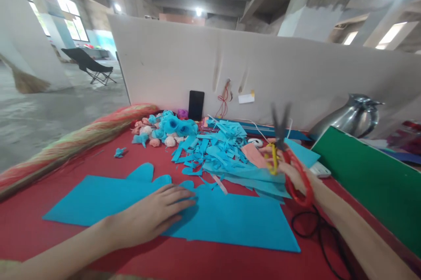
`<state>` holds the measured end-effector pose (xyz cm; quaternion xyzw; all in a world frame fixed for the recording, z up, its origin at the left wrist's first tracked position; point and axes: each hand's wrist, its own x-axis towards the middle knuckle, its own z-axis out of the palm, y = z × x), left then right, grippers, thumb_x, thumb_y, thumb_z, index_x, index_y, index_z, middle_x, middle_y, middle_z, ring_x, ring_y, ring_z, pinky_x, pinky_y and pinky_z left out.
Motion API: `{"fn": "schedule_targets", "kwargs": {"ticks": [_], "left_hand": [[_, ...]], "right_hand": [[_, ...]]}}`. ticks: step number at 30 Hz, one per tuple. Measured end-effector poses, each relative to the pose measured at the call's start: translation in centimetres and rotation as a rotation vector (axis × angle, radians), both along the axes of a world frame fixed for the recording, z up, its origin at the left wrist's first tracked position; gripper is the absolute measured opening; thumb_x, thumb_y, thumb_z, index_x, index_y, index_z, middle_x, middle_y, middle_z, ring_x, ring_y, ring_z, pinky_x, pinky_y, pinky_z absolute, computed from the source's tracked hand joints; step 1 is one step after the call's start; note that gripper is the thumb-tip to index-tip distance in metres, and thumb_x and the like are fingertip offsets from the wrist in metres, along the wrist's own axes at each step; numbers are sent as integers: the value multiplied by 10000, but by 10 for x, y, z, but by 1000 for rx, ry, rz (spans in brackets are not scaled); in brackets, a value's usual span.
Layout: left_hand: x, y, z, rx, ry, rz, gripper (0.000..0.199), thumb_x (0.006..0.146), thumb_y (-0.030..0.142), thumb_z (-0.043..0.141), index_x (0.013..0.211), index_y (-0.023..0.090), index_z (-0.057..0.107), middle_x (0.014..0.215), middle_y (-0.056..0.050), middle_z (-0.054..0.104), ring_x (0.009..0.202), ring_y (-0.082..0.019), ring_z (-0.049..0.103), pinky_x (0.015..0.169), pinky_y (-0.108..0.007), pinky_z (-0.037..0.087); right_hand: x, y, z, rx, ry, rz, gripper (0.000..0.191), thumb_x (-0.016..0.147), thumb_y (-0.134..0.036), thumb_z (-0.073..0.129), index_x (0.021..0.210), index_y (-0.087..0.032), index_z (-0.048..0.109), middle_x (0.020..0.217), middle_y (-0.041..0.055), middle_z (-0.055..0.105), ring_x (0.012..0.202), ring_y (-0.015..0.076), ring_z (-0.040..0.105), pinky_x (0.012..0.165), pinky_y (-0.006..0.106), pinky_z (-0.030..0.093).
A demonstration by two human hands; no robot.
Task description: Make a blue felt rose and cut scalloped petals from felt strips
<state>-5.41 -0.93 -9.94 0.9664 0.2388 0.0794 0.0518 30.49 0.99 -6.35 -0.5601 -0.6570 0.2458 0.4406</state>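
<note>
My left hand (158,210), lower centre of frame: palm down, fingers slightly spread, pressing on a long flat piece of bright blue paper-like material (237,223) with rounded lobes along its far edge. The piece lies across the lower half of the frame on the red-covered bench (210,264). My right hand (289,168), right of centre: fingers closed about red-handled scissors (280,133), dark blades up and apart; blurred, so exact finger placement and the yellow part beside them unclear.

Handling, judged: very light, soft, not slippery; likely to crease or tear at the narrow lobes. Best hold: flat fingers on the broad body, or a pinch at a plain outer end.

Beyond: heaped blue offcuts (219,148), mid-frame; blue rosettes (171,124) to their left; green board (365,183) at right.
</note>
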Motion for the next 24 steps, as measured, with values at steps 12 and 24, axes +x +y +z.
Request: {"fn": "schedule_targets", "kwargs": {"ticks": [12,24], "left_hand": [[1,-5,2,-149,30,-30,357,930,203,332,1274,252,417,1323,-31,458,1212,-219,406,1052,-404,309],[-30,-3,11,-136,30,60,223,896,222,419,1086,236,535,1166,-42,551,1091,-201,489,988,-360,343]], "right_hand": [[-7,-11,-27,-239,-586,367,401,839,-257,358,1231,-235,444,1250,83,527,1115,234,516,910,389,423],[-6,-19,-18,42,-746,125,403,832,-357,433,1168,-148,505,1013,123,638,835,230,638,760,360,507]]}}
